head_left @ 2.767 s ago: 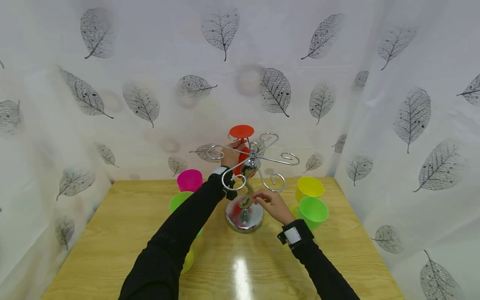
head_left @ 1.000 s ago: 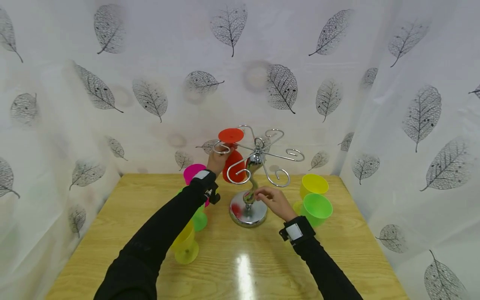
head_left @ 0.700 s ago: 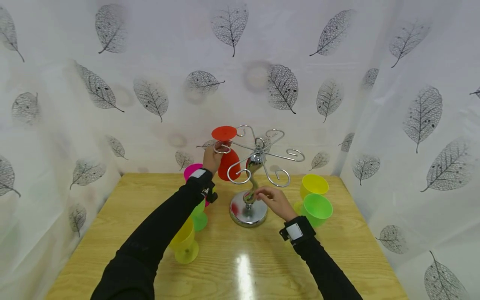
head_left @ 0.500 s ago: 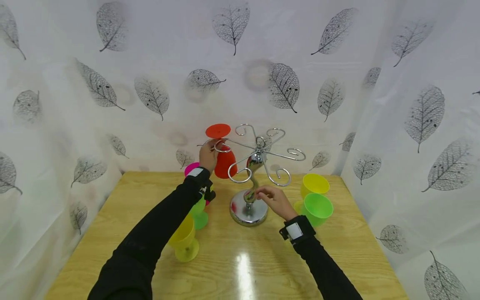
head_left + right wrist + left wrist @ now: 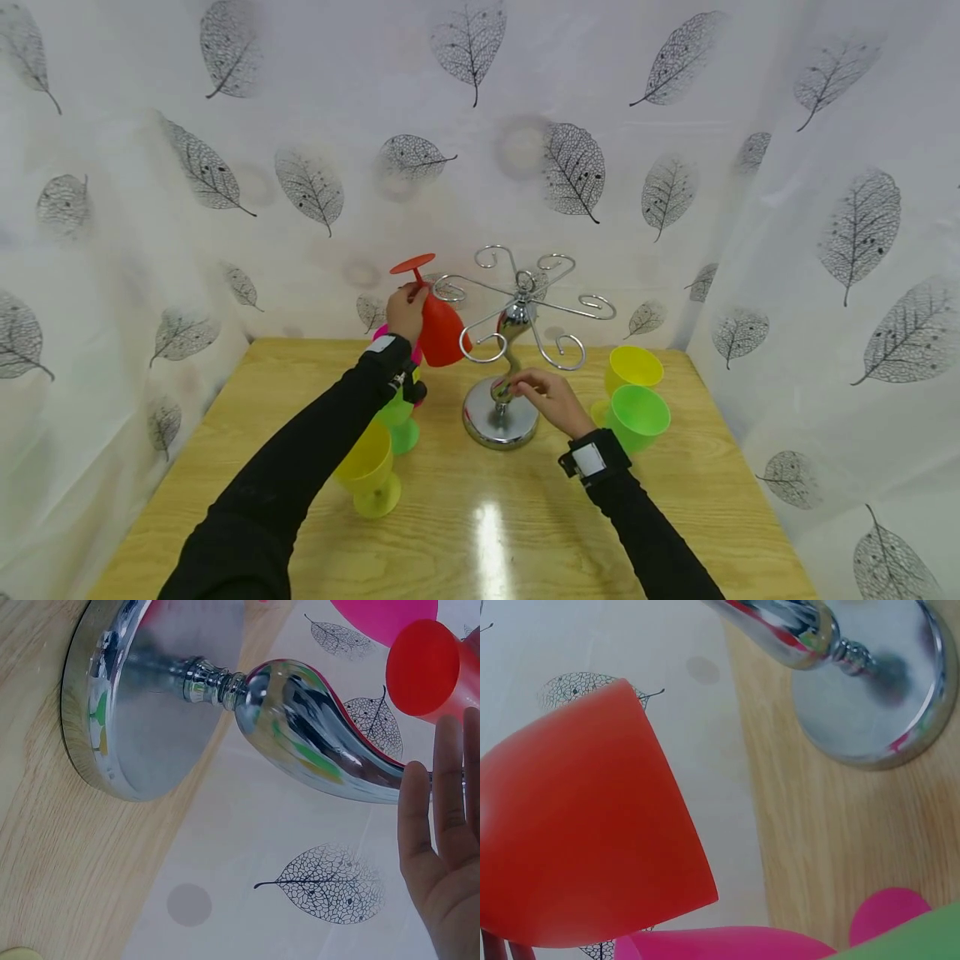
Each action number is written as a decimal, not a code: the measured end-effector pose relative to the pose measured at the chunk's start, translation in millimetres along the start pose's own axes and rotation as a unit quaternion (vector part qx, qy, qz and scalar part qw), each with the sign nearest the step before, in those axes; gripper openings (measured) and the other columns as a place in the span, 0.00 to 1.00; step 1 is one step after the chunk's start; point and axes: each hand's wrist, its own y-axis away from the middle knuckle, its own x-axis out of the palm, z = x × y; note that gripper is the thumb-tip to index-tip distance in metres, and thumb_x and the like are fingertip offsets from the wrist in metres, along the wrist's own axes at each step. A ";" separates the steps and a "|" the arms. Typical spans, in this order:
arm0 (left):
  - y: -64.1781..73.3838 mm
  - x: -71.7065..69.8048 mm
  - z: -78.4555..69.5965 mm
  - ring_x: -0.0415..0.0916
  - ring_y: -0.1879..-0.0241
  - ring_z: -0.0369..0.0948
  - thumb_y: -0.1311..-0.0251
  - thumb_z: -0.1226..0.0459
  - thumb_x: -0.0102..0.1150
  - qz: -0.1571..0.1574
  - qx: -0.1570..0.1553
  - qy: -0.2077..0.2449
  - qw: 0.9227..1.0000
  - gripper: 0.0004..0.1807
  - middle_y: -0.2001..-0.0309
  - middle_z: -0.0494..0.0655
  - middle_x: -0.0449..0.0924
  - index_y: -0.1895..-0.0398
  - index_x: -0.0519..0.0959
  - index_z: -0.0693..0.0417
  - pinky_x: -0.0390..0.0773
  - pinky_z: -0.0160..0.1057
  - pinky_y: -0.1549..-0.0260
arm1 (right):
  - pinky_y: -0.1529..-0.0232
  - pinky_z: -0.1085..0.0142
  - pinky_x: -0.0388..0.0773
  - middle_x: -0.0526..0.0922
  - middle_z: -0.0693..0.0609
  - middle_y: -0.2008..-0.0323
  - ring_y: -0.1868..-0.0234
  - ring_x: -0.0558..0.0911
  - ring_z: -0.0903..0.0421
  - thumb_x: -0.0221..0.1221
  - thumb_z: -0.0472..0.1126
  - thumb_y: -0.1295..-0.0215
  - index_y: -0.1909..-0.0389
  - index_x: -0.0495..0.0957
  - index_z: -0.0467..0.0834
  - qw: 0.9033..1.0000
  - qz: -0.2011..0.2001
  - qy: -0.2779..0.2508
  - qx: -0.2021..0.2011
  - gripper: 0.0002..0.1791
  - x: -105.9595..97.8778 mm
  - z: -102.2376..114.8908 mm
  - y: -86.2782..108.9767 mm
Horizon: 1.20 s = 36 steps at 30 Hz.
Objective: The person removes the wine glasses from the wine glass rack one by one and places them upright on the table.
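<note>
My left hand (image 5: 406,312) grips a red plastic goblet (image 5: 441,329) by its stem. The goblet is upside down and tilted, foot upper left and mouth lower right, left of the chrome goblet rack (image 5: 500,415). In the left wrist view its red bowl (image 5: 585,825) fills the left side. My right hand (image 5: 551,400) has thumb and fingertips at the lower curved stem of the rack, appearing to pinch it. The right wrist view shows its other fingers (image 5: 450,795) fairly straight in front of the chrome stem (image 5: 300,727), thumb out of frame. The wire arms hold no goblets.
Left of the rack stand a yellow goblet (image 5: 367,463), a green goblet (image 5: 403,433) and a pink goblet (image 5: 417,357), partly behind my left arm. On the right are another yellow goblet (image 5: 634,367) and a green goblet (image 5: 638,417). A leaf-print curtain (image 5: 480,183) borders the wooden table (image 5: 570,533).
My left hand has carried the red goblet leftward out from among the rack's wire arms and tilted it. My right hand has stayed at the stem; the head view has shifted slightly.
</note>
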 end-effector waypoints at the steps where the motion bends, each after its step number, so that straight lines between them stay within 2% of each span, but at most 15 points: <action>1: 0.1 -0.7 0.6 0.71 0.43 0.53 0.29 0.61 0.44 0.001 -0.007 0.001 1.000 0.19 0.43 0.61 0.74 0.43 0.73 0.62 0.72 0.48 0.40 | 0.55 0.69 0.77 0.83 0.36 0.58 0.56 0.82 0.42 0.49 0.36 0.30 0.52 0.76 0.31 1.000 0.003 0.000 0.000 0.14 -0.9 4.7 1.0; 6: 5.5 -5.6 -1.5 0.71 0.42 0.53 0.29 0.61 0.43 0.016 -0.013 0.019 1.000 0.19 0.42 0.60 0.74 0.42 0.72 0.62 0.71 0.48 0.38 | 0.56 0.69 0.77 0.82 0.33 0.58 0.56 0.82 0.39 0.49 0.32 0.31 0.53 0.75 0.28 1.000 0.010 -0.001 0.006 0.13 -5.0 28.1 6.5; 10: 19.1 -6.8 -12.2 0.71 0.44 0.53 0.30 0.62 0.44 0.013 0.011 0.030 0.999 0.18 0.45 0.62 0.75 0.44 0.74 0.63 0.72 0.48 0.40 | 0.56 0.69 0.77 0.83 0.33 0.59 0.57 0.82 0.38 0.49 0.31 0.31 0.53 0.76 0.28 1.000 0.006 0.004 0.001 0.13 -5.2 32.3 8.0; 15: 39.4 -3.1 -24.2 0.71 0.46 0.53 0.31 0.62 0.47 0.010 0.054 0.037 0.998 0.18 0.49 0.62 0.76 0.44 0.73 0.64 0.74 0.50 0.43 | 0.56 0.70 0.78 0.83 0.33 0.60 0.57 0.82 0.38 0.50 0.32 0.32 0.55 0.77 0.29 1.000 0.001 0.008 -0.005 0.12 -5.4 30.3 6.8; 20: 52.5 -1.0 -25.0 0.72 0.48 0.51 0.30 0.63 0.45 0.017 0.086 0.054 0.995 0.17 0.50 0.60 0.76 0.45 0.72 0.63 0.74 0.49 0.44 | 0.55 0.68 0.78 0.84 0.35 0.60 0.56 0.82 0.39 0.49 0.33 0.31 0.54 0.77 0.29 1.000 0.007 0.003 -0.004 0.13 -5.4 29.1 5.0; 24: 58.7 -2.4 -22.0 0.72 0.49 0.50 0.30 0.64 0.44 0.011 0.092 0.069 0.993 0.14 0.52 0.60 0.76 0.48 0.73 0.63 0.73 0.48 0.44 | 0.54 0.67 0.78 0.83 0.35 0.59 0.56 0.82 0.39 0.49 0.33 0.31 0.54 0.77 0.29 1.000 0.011 -0.002 -0.001 0.13 -5.5 28.6 5.6; 28: 68.9 -4.3 -25.2 0.72 0.49 0.50 0.30 0.65 0.44 0.008 0.094 0.077 0.993 0.13 0.51 0.60 0.76 0.50 0.73 0.63 0.73 0.49 0.43 | 0.54 0.68 0.78 0.83 0.34 0.58 0.55 0.82 0.39 0.49 0.33 0.31 0.53 0.76 0.28 1.000 0.011 -0.003 0.001 0.13 -5.2 27.0 6.3; 31: 86.1 -7.7 -39.9 0.71 0.48 0.52 0.30 0.66 0.44 0.015 0.101 0.082 0.991 0.12 0.51 0.62 0.75 0.51 0.72 0.65 0.73 0.51 0.42 | 0.54 0.68 0.78 0.83 0.35 0.57 0.56 0.83 0.40 0.49 0.33 0.31 0.53 0.77 0.29 1.000 0.010 0.001 0.001 0.13 -4.0 19.9 4.8; 34: 99.8 -9.1 -43.9 0.71 0.48 0.51 0.30 0.67 0.44 0.022 0.109 0.086 0.990 0.11 0.51 0.61 0.75 0.52 0.71 0.64 0.73 0.50 0.43 | 0.54 0.67 0.79 0.83 0.35 0.58 0.56 0.83 0.41 0.50 0.33 0.31 0.54 0.77 0.29 1.000 0.009 0.006 -0.005 0.13 -3.1 18.5 3.6; 36: 108.9 -9.3 -42.7 0.71 0.48 0.51 0.31 0.68 0.43 0.021 0.110 0.092 0.989 0.12 0.51 0.61 0.75 0.49 0.70 0.64 0.73 0.49 0.43 | 0.54 0.66 0.79 0.83 0.35 0.58 0.57 0.83 0.41 0.50 0.33 0.31 0.54 0.77 0.29 1.000 0.008 0.006 -0.010 0.13 -0.3 9.9 0.9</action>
